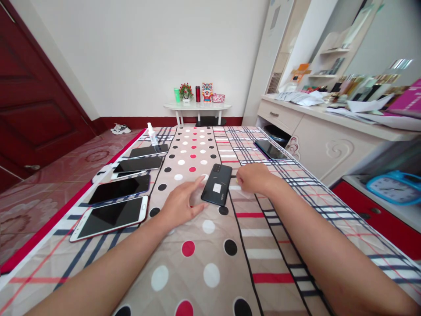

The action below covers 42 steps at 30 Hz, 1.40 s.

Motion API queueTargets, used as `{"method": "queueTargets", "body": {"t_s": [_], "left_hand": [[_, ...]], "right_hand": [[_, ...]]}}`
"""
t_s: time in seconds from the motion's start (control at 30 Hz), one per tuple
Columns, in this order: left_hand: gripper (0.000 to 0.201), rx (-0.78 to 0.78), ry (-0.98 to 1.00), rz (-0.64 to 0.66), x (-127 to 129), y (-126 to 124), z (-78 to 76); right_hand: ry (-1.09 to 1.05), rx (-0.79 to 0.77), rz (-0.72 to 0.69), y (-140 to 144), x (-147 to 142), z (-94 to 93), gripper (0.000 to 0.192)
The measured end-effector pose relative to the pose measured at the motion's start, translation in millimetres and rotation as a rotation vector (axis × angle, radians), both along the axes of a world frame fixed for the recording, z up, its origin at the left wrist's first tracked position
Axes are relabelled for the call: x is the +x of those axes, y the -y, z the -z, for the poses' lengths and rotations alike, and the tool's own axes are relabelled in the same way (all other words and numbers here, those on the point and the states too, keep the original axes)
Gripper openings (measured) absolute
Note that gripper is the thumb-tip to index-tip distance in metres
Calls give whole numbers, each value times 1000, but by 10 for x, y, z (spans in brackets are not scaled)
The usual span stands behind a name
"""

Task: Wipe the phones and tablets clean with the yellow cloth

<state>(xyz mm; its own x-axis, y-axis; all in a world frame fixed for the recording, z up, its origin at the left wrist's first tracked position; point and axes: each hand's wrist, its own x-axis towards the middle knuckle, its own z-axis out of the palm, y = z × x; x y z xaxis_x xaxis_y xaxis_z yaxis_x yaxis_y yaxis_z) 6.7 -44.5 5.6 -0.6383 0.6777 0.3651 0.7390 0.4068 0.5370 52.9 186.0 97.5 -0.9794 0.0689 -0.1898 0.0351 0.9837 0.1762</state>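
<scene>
A black smartphone [216, 184] lies back side up on the dotted cover, its camera block at the far end and a pale sticker in the middle. Left of it, my left hand [181, 202] has thumb and fingers spread, with the tips at the phone's left edge. On the phone's other side, my right hand [254, 179] is closed like a fist; a small yellowish bit shows at its fingers, too unclear to name. Along the left side lie a white-framed phone [110, 217], a dark phone [120, 189] and two more dark-screened phones, all screen up.
A spray bottle [152, 135] stands at the far left of the patterned bed cover [210, 245]. Another phone [270, 149] lies far right. Beyond is a small white table [197, 106] with ornaments; a cluttered dresser [312, 116] and blue clock [394, 188] are at right.
</scene>
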Motion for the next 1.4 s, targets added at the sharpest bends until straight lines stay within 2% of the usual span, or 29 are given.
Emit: {"method": "queueTargets", "body": {"t_s": [0.07, 0.13, 0.23, 0.3, 0.43, 0.6, 0.8, 0.97, 1.07, 1.17, 1.27, 1.4], "left_hand": [[69, -91, -94, 23, 82, -66, -29], [64, -161, -121, 15, 147, -142, -36], [65, -178, -121, -10, 175, -231, -19], [66, -162, -122, -11, 156, -258, -17], [65, -262, -172, -55, 118, -271, -56], [59, -420, -358, -76, 138, -292, -51], [57, -475, -424, -89, 140, -286, -43], [54, -402, -348, -83, 130, -242, -76], [52, -278, -269, -60, 89, -216, -34], [59, -128, -190, -42, 20, -196, 43], [65, -50, -122, -17, -42, -181, 107], [65, -29, -113, -15, -69, -174, 144]], "right_hand": [[-36, -12, 29, -37, -36, 49, 14], [-66, -62, -30, -13, -50, 115, 14], [-108, -146, -146, 74, -40, 196, 21], [-118, -179, -172, 116, -30, 221, 22], [-138, -239, -161, 114, -38, 245, 20], [-147, -268, -118, 71, -86, 288, 21], [-156, -309, -62, 80, -93, 331, 24], [-272, -283, 40, 142, -96, 390, 31], [-263, -284, 58, 153, -112, 394, 29], [-236, -362, 86, 131, -139, 406, 30], [-238, -537, 135, 82, -189, 478, 32], [-169, -927, 209, 20, -281, 646, 27]]}}
